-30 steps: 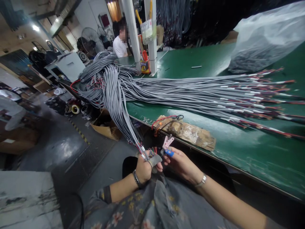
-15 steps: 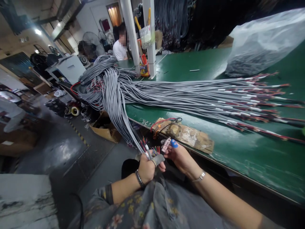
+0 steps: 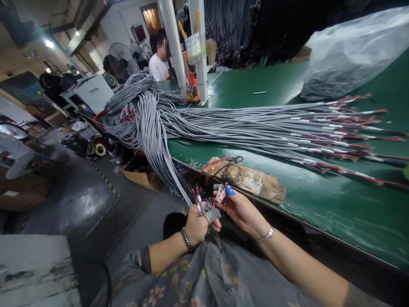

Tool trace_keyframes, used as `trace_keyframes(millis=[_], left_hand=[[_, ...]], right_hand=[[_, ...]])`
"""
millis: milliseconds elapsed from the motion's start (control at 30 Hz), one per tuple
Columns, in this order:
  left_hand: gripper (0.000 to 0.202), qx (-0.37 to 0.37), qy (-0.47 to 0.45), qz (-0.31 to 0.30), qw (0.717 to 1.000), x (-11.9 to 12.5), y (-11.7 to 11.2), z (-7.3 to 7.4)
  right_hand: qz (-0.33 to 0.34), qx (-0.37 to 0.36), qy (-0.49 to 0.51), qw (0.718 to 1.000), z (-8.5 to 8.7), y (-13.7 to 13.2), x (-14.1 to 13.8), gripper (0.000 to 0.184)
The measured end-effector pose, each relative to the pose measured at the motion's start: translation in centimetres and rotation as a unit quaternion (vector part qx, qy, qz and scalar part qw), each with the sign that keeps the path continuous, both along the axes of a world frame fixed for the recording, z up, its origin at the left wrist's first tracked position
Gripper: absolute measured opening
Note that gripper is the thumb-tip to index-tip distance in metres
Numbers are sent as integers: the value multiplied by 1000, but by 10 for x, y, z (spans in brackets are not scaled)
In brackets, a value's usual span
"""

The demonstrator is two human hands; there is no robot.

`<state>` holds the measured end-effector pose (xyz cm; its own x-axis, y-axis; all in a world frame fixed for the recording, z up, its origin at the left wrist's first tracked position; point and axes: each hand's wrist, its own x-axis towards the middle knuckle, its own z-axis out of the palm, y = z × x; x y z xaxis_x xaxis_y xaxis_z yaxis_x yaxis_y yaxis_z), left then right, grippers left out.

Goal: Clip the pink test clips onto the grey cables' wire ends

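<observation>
My left hand (image 3: pixel 198 222) is closed around the ends of several grey cables (image 3: pixel 183 187), with grey wrapping on its thumb. Thin coloured wires (image 3: pixel 210 202) fan out above that thumb, and more stripped ends stick up beside them. Just to the right, my right hand (image 3: pixel 240 209) pinches a small pinkish-white flat piece (image 3: pixel 220 194) with markings; its exact kind I cannot make out. Blue tape covers the right thumb. The pinched piece is close to the wire tips; whether they touch is unclear.
A large bundle of grey cables (image 3: pixel 223 123) lies along the green table (image 3: pixel 255 85). On the table's near edge sits a worn wooden board (image 3: pixel 255 183) with wires. A clear plastic bag (image 3: pixel 348 55) stands far right. An open cardboard box (image 3: pixel 140 175) is below; a person (image 3: pixel 158 66) sits behind.
My right hand has shifted slightly left, and the pinkish-white piece in it has turned a little. My left hand keeps its hold on the cables.
</observation>
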<state>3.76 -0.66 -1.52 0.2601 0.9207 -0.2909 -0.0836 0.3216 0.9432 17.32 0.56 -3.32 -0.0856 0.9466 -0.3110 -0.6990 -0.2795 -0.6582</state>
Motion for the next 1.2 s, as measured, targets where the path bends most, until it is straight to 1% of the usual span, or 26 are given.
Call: trace_keyframes(millis=[133,233,300,500,700,833,933,1000,1067,1200], left_hand=[[40,0,-5,18,1000,-4,-3,-2],[40,9,-8,24,1000,-9,-6,-4],[39,23,-12,32,999,-12,-8,-5],[37,39,-14,76,996,-7,-5,-5],[36,24,-11,88,996,1,-1,-4],[35,20,-26,97,995,1,-1,-2],[34,16,-31,93,995,0,-2,0],[34,14,-32,89,995,1,-2,0],[34,12,-31,90,995,2,-1,0],[36,9,-20,87,996,3,0,-1]], right_hand=[[14,-9,21,1000,1,-1,0,38],[43,-6,42,998,4,-3,2,48],[50,-11,47,998,5,-3,3,51],[-2,-7,-6,1000,8,-2,0,38],[-8,-6,-31,999,9,-5,-2,42],[-33,26,-70,997,2,-4,-4,47],[-43,48,-98,993,-5,-2,-3,51],[-32,35,-76,996,-7,1,-4,49],[-25,7,-34,999,-7,3,-5,46],[-54,-24,21,998,-5,7,-8,41]])
